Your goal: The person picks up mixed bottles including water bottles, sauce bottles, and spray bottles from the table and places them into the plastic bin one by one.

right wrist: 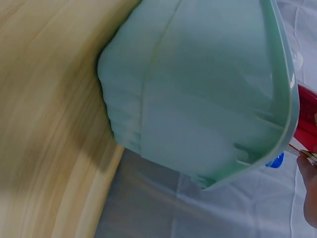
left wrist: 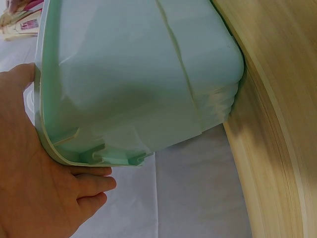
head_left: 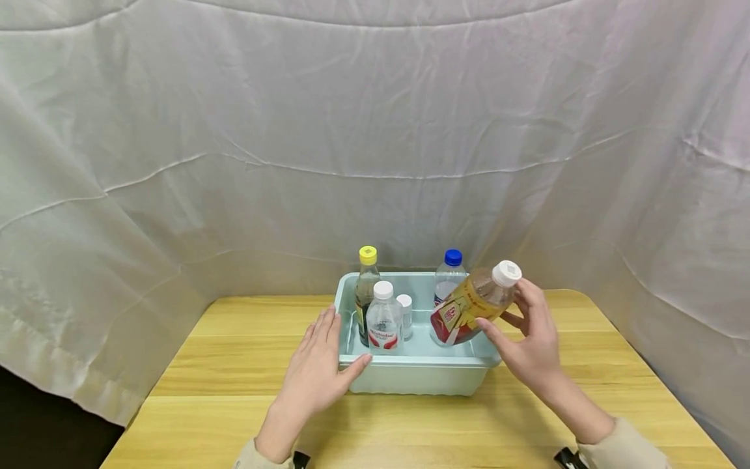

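My right hand (head_left: 530, 342) grips a plastic drink bottle (head_left: 471, 309) with a white cap and a yellow and red label. The bottle tilts, cap up to the right, above the right side of a pale green plastic bin (head_left: 417, 378). At the bin's left front corner lies my left hand (head_left: 316, 365), fingers straight along the rim; the left wrist view shows this hand (left wrist: 44, 163) against the rim too. Inside the bin stand a yellow-capped bottle of dark liquid (head_left: 366, 290), a clear white-capped bottle (head_left: 383, 322), a small white-capped bottle (head_left: 405, 319) and a blue-capped bottle (head_left: 450, 277).
The bin sits on a light wooden table (head_left: 246, 365). Behind it and on both sides hangs a pale grey curtain (head_left: 375, 130). A dark area (head_left: 47, 423) lies past the table's left edge.
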Demonstrator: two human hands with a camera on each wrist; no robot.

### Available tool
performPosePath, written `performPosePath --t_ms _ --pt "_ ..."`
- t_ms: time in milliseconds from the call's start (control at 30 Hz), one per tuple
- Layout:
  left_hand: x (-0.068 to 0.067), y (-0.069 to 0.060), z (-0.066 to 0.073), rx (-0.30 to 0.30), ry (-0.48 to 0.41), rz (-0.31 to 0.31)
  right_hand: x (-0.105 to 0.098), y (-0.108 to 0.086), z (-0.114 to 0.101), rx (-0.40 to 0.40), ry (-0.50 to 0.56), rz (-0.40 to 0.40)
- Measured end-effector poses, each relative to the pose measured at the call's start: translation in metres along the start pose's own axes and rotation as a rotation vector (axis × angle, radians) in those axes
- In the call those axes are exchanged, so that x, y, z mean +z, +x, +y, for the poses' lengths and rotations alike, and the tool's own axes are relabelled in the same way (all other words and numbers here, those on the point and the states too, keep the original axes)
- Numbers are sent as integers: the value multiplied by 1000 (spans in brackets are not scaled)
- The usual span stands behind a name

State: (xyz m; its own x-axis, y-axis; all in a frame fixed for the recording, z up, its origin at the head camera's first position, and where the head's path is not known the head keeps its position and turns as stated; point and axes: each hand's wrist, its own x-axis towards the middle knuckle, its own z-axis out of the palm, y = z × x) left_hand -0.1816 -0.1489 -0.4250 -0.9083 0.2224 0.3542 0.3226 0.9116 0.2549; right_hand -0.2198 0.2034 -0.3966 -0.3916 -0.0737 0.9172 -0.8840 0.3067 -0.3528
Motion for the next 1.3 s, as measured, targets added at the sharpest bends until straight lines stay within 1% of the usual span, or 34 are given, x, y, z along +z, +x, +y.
performPosePath --t_ms 67,200,267,433,567,733,867,1100,1300 --pt "0 0 0 1 0 2 2 -1 0 -3 -17 -20" --pt "0 0 0 1 0 0 6 -1 -1 24 -33 -69" --pt "0 0 0 0 0 -2 7 -1 -3 61 -45 -104" --pt "-1 0 1 0 3 -5 9 1 -6 157 -115 -194" --pt "-1 0 1 1 -3 -7 12 4 -8 201 -145 -243" --pt "-1 0 1 0 -2 -12 17 6 -7 260 -117 -294" --pt "-1 0 1 -2 -2 -12 22 7 -5 310 -90 -348" --pt "-1 0 1 -4 -3 -11 30 10 -1 371 -38 -452" --pt "-2 1 1 -6 -3 -17 35 14 4 390 -61 -534"
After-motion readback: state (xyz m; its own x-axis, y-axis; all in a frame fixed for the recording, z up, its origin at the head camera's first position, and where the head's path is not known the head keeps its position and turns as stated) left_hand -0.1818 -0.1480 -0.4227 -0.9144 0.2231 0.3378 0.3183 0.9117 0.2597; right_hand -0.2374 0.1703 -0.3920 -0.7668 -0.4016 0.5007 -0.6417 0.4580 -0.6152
